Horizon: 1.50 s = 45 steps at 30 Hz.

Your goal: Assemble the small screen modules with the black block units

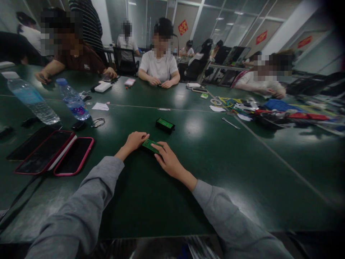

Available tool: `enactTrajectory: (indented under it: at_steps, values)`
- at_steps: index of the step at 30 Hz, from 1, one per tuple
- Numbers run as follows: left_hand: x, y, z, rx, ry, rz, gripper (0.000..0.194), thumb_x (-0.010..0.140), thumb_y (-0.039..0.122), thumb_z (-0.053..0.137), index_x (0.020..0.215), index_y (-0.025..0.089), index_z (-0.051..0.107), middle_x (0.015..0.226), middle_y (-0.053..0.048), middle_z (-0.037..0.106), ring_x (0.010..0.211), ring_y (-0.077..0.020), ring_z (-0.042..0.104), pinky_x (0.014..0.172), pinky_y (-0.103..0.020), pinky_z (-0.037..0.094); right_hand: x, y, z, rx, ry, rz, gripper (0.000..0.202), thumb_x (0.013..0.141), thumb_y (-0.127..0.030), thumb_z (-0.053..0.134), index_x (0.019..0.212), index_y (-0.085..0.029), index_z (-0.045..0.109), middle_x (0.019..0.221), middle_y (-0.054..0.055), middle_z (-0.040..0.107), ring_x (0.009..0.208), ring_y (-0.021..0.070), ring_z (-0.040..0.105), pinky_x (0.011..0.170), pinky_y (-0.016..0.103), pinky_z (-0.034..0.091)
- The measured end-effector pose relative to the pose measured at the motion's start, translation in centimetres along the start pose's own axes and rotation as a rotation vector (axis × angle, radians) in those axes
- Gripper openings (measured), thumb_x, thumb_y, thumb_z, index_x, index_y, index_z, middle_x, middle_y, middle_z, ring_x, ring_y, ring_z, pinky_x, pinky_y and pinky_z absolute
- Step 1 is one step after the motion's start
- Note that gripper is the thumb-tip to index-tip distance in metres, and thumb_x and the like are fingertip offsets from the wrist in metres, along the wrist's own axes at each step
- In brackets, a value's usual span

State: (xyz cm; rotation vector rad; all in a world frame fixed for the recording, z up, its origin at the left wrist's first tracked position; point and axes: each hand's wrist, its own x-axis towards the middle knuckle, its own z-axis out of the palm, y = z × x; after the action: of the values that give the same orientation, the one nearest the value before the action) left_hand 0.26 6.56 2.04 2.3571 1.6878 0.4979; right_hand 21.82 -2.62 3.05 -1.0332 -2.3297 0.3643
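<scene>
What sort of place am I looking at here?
Probably a shared electronics workroom or office: people sit around a large green table, tangled cables lie on it, and a green circuit board is being handled.

Bright green circuit board (150,144), a second green board (165,124) in a black case (163,129), deep green tabletop (151,201), plain grey sleeves (81,205), pink-rimmed black smartphone (74,156), blue bottle cap (61,81), dark top with pale stripes (87,25) over there, gold-on-red wall poster (183,27)

We hold the board (148,144), green and oblong, face up, aslant before us, its right end nearer, partly covered
</scene>
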Motion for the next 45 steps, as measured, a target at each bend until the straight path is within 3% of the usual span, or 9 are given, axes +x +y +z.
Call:
enactTrajectory:
  at_steps: [45]
  values:
    - [-0.10,0.11,0.15,0.100,0.009,0.047,0.053,0.096,0.051,0.030,0.074,0.019,0.066,0.068,-0.005,0.065,0.059,-0.0156,0.053,0.056,-0.027,0.027,0.16,-0.36,-0.31,0.022,0.002,-0.030,0.043,0.099,-0.027,0.041,0.142,-0.027,0.035,0.133,0.012,0.042,0.122,0.0260,0.047,0.100,0.049,0.047]
